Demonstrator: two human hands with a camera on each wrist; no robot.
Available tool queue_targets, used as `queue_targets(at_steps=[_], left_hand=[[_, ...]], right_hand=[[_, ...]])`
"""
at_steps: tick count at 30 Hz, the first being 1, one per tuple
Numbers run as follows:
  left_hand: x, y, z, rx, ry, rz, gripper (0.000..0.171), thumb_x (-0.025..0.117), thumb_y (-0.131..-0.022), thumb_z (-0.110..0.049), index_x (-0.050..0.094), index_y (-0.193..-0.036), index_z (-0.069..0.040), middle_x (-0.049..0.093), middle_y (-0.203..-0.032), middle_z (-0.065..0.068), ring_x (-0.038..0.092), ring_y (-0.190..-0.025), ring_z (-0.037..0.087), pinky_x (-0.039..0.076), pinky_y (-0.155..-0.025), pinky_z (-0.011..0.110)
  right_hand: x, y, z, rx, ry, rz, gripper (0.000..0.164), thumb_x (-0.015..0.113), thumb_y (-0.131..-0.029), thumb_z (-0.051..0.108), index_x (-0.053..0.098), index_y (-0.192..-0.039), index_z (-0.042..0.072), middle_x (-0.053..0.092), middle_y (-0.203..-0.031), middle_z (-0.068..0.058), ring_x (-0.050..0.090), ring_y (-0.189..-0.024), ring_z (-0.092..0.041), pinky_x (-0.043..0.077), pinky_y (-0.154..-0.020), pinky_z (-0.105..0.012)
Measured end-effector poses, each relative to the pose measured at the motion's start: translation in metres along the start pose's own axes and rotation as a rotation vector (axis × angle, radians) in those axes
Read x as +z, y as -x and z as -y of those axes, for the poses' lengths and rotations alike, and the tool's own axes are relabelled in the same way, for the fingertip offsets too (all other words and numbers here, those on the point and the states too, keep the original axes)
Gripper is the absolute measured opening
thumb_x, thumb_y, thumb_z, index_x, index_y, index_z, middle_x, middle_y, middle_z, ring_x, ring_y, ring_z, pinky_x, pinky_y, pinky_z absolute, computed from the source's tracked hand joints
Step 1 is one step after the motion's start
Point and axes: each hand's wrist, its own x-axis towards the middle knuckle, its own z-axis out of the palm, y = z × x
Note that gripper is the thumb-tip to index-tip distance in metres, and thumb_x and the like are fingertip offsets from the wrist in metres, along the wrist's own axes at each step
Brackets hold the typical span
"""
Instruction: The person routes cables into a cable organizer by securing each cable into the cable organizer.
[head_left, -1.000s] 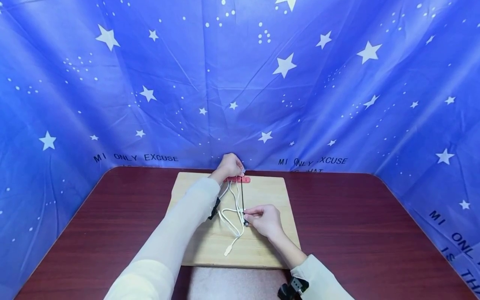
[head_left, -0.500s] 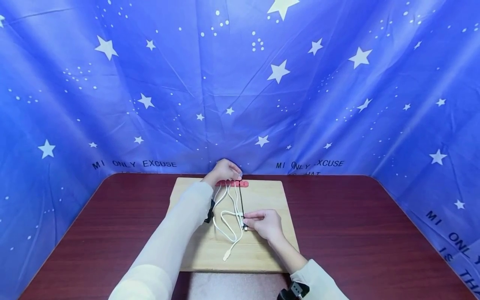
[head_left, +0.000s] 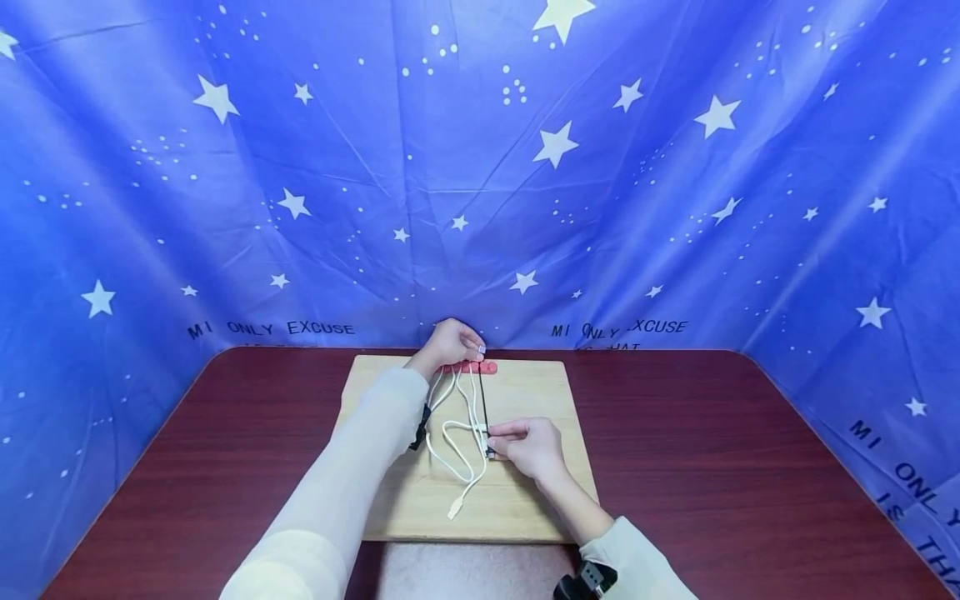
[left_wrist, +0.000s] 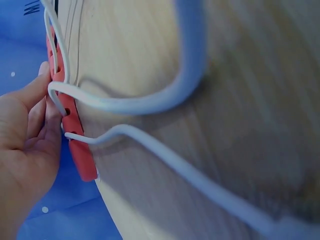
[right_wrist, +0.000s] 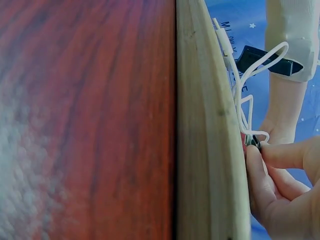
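Note:
A thin black cable point(head_left: 483, 400) stretches almost straight between my two hands over a light wooden board point(head_left: 532, 500). At the far edge, my left hand point(head_left: 456, 342) pinches its upper end near a small light-coloured connector point(head_left: 481, 350), just past a red cable clip strip point(head_left: 489, 367). Nearer me, my right hand point(head_left: 531, 446) pinches the other end between thumb and fingers; a black plug point(right_wrist: 255, 142) shows at its fingertips in the right wrist view. White cables point(left_wrist: 185, 170) run out of slots in the red strip, which left fingers touch from behind in the left wrist view.
White cables lie looped on the board beside my right hand, with a white plug point(head_left: 455, 507) at the front. The board sits on a dark red wooden table point(head_left: 690, 450). A blue star-printed curtain point(head_left: 480, 167) stands right behind the far edge.
The head view has tilted slightly, so everything sits a little lower. My left wrist has shifted slightly left, uncovering more white cable. Both hands keep their hold on the black cable.

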Motion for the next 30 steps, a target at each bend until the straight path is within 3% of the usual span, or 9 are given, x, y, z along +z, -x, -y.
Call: queue_targets(at_steps=[6, 12, 20, 24, 30], left_hand=[[0.002, -0.002, 0.004, -0.035, -0.018, -0.025, 0.022, 0.079, -0.077, -0.008, 0.075, -0.098, -0.003, 0.076, -0.093, 0.011, 0.073, -0.088, 0.018, 0.056, -0.076, 0.020], [0.001, -0.001, 0.006, -0.020, 0.013, -0.043, 0.028, 0.077, -0.078, -0.007, 0.072, -0.105, 0.001, 0.074, -0.102, 0.015, 0.071, -0.098, 0.024, 0.056, -0.088, 0.027], [-0.012, 0.001, 0.010, 0.002, 0.024, -0.109, 0.027, 0.075, -0.081, -0.010, 0.072, -0.106, 0.001, 0.074, -0.104, 0.016, 0.070, -0.102, 0.027, 0.055, -0.092, 0.030], [-0.017, 0.001, 0.009, -0.016, 0.044, -0.092, 0.029, 0.073, -0.085, -0.016, 0.072, -0.110, -0.003, 0.073, -0.110, 0.014, 0.067, -0.108, 0.027, 0.051, -0.100, 0.034], [-0.012, 0.007, 0.006, -0.046, 0.103, -0.071, 0.036, 0.070, -0.087, -0.022, 0.067, -0.118, -0.002, 0.071, -0.115, 0.014, 0.066, -0.111, 0.027, 0.052, -0.099, 0.034]], right_hand=[[0.000, -0.005, -0.002, -0.005, 0.037, 0.023, 0.015, 0.072, -0.076, -0.006, 0.073, -0.090, -0.010, 0.073, -0.081, -0.026, 0.071, -0.059, -0.015, 0.061, -0.060, -0.027], [-0.001, -0.011, -0.002, 0.004, 0.083, 0.028, 0.015, 0.074, -0.076, -0.003, 0.074, -0.091, -0.007, 0.074, -0.082, -0.023, 0.072, -0.061, -0.018, 0.061, -0.059, -0.028], [-0.006, -0.021, -0.001, 0.073, 0.047, 0.037, 0.018, 0.075, -0.076, -0.001, 0.073, -0.093, -0.006, 0.075, -0.084, -0.020, 0.072, -0.065, -0.017, 0.061, -0.063, -0.030], [-0.016, -0.027, 0.002, 0.077, 0.017, 0.066, 0.022, 0.074, -0.078, -0.001, 0.071, -0.098, -0.009, 0.074, -0.088, -0.023, 0.072, -0.068, -0.018, 0.062, -0.068, -0.033], [-0.035, -0.035, 0.005, 0.088, 0.022, 0.106, 0.029, 0.072, -0.082, 0.002, 0.067, -0.107, -0.010, 0.073, -0.097, -0.023, 0.073, -0.075, -0.020, 0.061, -0.075, -0.035]])
